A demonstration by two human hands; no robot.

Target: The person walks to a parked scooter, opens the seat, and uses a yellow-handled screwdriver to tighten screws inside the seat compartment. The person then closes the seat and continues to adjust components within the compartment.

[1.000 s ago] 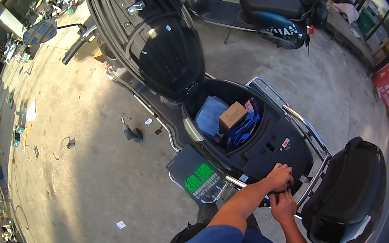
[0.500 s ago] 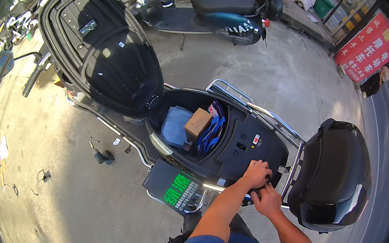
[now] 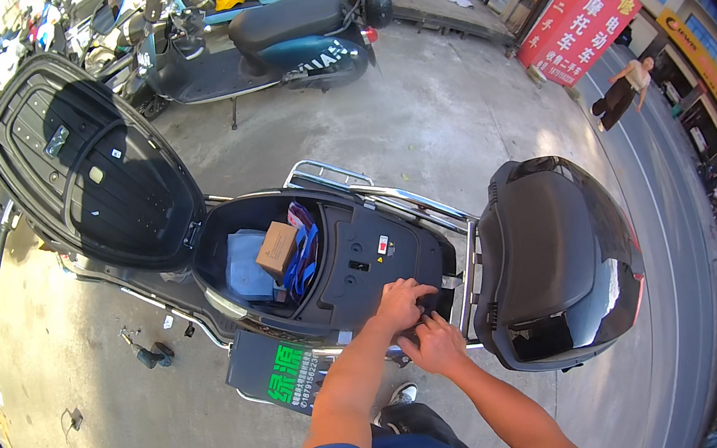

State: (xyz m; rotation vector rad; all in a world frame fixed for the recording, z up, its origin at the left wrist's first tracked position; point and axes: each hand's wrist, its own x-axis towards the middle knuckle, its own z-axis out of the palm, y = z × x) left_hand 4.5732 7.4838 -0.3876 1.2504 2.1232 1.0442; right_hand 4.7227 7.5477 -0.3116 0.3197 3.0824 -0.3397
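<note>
I'd brace the left hand [image 3: 402,303] on the rear panel [image 3: 409,258] of the scooter [image 3: 351,303] and let the right hand [image 3: 435,342] do the finer feeling along the near edge. Any push or pull, in my judgement, should run along that edge, evenly and without jerks, since the plastic could flex or scratch. I'd also mind the knuckles: the chrome rail [image 3: 414,193] runs along the far side, and the black top case [image 3: 545,248] stands close behind the panel.

From my end, the hands sit close together at the panel's near rear corner, the left one farther out, its fingers bent down and one reaching toward the case, the right one palm-down just nearer the body. Their fingertips are hidden by the knuckles and the shade, so I can't tell whether they pinch something or merely press on it.

The panel lies just behind the open storage bin [image 3: 215,262], roughly level, its face with the small label turned up at me. The scooter's long axis slants across my view: its handlebar [image 3: 2,242] end points left and slightly away, its tail right and slightly toward me. The panel follows that line, with its narrower end toward the top case.
</note>
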